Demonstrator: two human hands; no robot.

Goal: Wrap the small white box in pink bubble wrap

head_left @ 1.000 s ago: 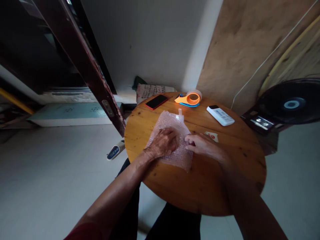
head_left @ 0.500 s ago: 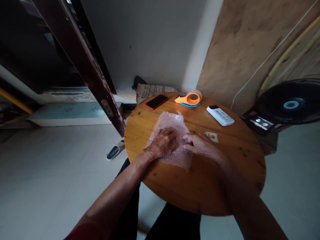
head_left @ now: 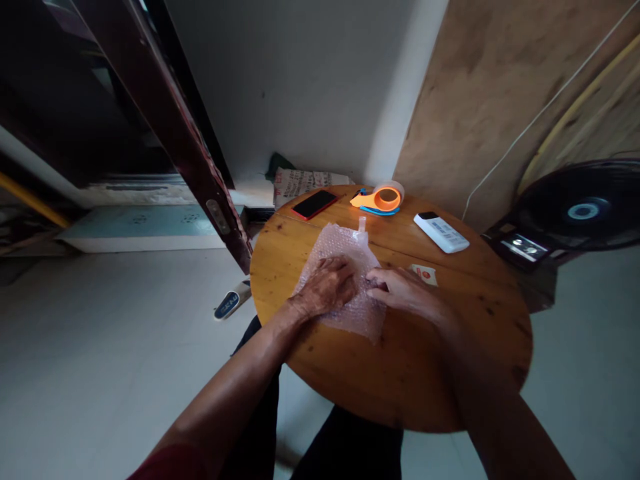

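Note:
A sheet of bubble wrap (head_left: 357,320) lies on the round wooden table (head_left: 415,373), its surface pinkish and translucent. My left hand (head_left: 330,283) rests palm down across its middle with the fingers stretched out. At the wrap's right edge, my right hand (head_left: 397,287) touches the sheet with its fingertips, thumb and forefinger apart. A short piece of clear tape (head_left: 362,225) sticks up from the far edge of the wrap. Whatever lies beneath my palm or inside the wrap is hidden.
Toward the table's far side are a red-edged phone (head_left: 314,205), an orange tape dispenser (head_left: 383,199) and a white handheld device (head_left: 441,232). A small printed card (head_left: 424,274) lies beside my right hand. A black fan (head_left: 583,210) stands at right, a door edge (head_left: 210,193) at left.
The clear tape at the wrap's far edge looked curled before and now stands straighter, pointing away from me. Both hands keep nearly the same place; the view has shifted very slightly.

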